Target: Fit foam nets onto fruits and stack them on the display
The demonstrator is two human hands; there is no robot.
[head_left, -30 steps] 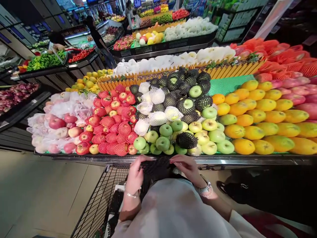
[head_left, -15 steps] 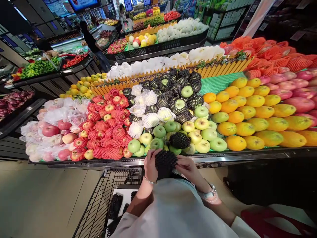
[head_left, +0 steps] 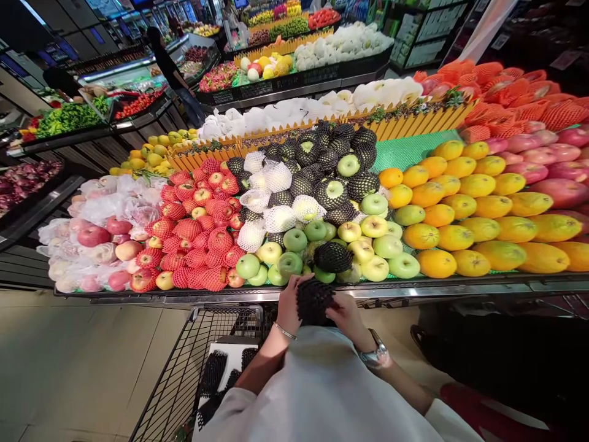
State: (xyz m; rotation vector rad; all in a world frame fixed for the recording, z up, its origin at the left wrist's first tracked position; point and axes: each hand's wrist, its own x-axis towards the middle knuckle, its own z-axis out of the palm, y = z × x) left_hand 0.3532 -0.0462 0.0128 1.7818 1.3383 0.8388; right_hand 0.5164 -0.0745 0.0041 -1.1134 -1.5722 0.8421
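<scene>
the wire shopping cart [head_left: 164,373] held black foam nets [head_left: 214,372] on a white surface [head_left: 234,356]; the display stand [head_left: 184,298] bore green apples [head_left: 289,263] and papayas [head_left: 460,239]. between both hands lay another net sleeve [head_left: 314,301], left hand [head_left: 288,307] fingers curled around its left side, right hand [head_left: 348,316] fingers pinching its right edge.

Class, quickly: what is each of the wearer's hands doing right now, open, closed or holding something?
Left hand: closed, holding the left side of the black foam net.
Right hand: closed, holding the same net's right side.
</scene>
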